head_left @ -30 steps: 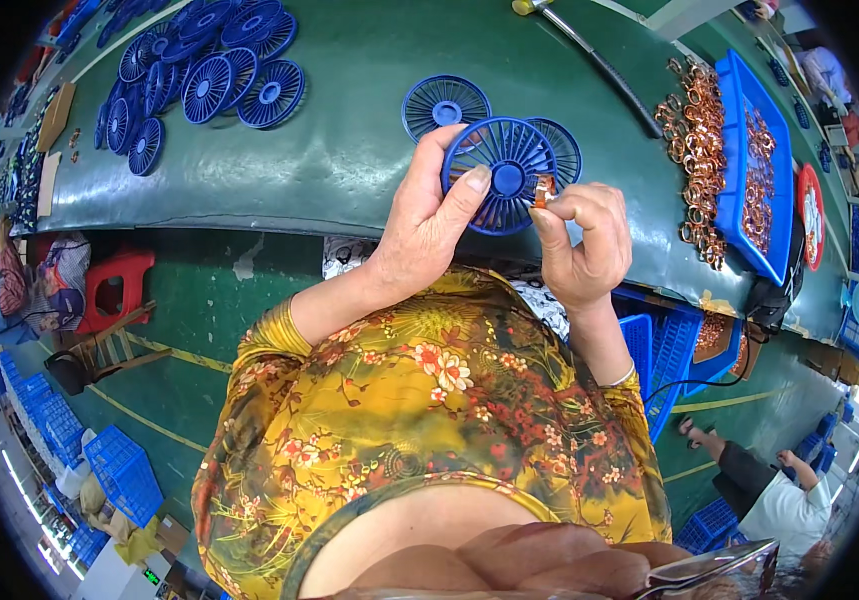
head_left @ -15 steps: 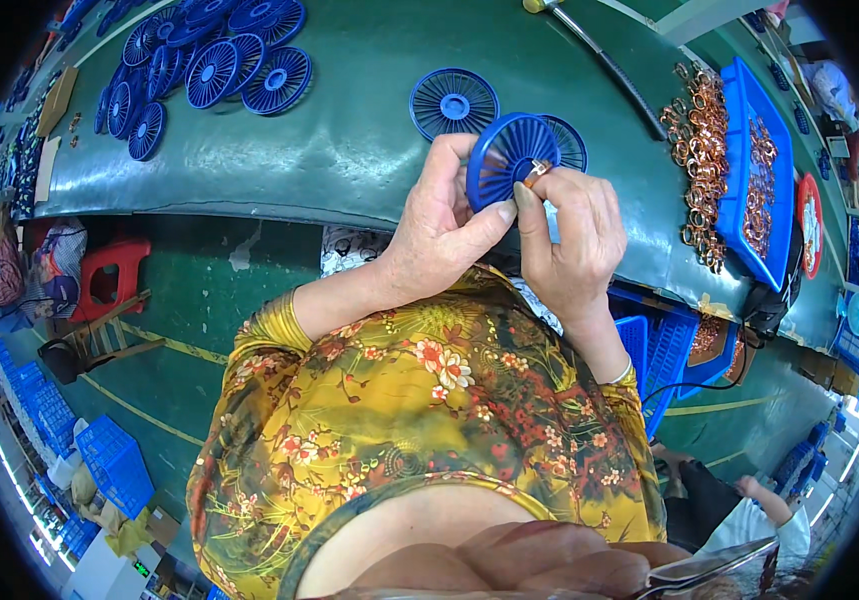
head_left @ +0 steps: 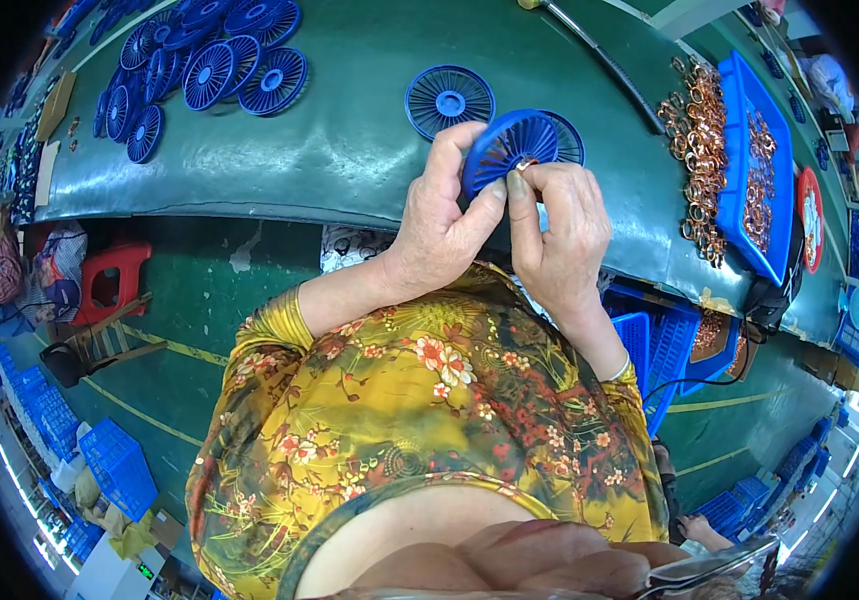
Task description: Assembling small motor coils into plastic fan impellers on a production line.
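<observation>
My left hand (head_left: pixel 449 205) grips the near-left rim of a blue slatted plastic disc (head_left: pixel 497 150), held tilted above the table edge. Between the thumb and forefinger of my right hand (head_left: pixel 559 215) is a small copper-coloured metal ring (head_left: pixel 525 166), pressed at the disc's hub; my fingers hide part of it. Two similar objects lie just beyond: a blue slatted disc (head_left: pixel 450 102) flat on the table, and another blue disc (head_left: pixel 571 138) partly covered by the held one.
A pile of blue discs (head_left: pixel 211 72) lies at the far left of the green table (head_left: pixel 349 130). To the right are a heap of copper rings (head_left: pixel 701 165), a blue tray (head_left: pixel 725 195) with more rings and a hammer (head_left: pixel 604 65). A red stool (head_left: pixel 114 280) stands at left.
The copper ring has come down against the hub of the disc, and my right hand has shifted slightly left with it. The disc is tilted more steeply. My left hand keeps its grip.
</observation>
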Motion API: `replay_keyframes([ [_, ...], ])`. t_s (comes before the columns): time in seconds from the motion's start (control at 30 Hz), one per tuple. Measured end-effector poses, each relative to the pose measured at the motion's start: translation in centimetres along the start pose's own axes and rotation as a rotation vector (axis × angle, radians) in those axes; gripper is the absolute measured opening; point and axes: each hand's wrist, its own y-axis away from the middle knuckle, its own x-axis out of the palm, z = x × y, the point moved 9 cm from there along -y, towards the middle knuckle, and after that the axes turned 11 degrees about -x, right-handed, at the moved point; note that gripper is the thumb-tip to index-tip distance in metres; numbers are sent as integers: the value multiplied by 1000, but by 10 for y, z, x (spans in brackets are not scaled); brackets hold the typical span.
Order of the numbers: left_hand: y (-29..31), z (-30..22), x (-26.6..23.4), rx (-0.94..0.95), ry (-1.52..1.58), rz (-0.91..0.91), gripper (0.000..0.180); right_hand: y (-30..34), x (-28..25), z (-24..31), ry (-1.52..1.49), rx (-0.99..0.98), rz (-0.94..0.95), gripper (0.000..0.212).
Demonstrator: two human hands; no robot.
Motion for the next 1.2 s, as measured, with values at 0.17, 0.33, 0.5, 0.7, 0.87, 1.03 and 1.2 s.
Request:
replay_keyframes([
  [0.17,1,6,3,27,-39,22,39,3,5,-6,-18,49,46,12],
  [0.33,-3,8,6,-136,246,81,39,0,-13,-5,109,44,-117,37],
  [0.5,6,-6,6,-281,429,291,53,-3,-14,14,74,-241,135,26],
  [0.7,-3,11,4,-310,387,202,44,6,1,-10,-356,-71,98,27],
  [0.87,-3,6,-2,-135,110,121,43,9,1,-32,-500,168,-58,46],
  [1.03,-4,0,-6,-27,-157,46,44,29,30,-49,-761,422,119,51],
  [1.2,-8,7,-2,-157,64,57,41,21,22,-53,-638,356,-13,45],
])
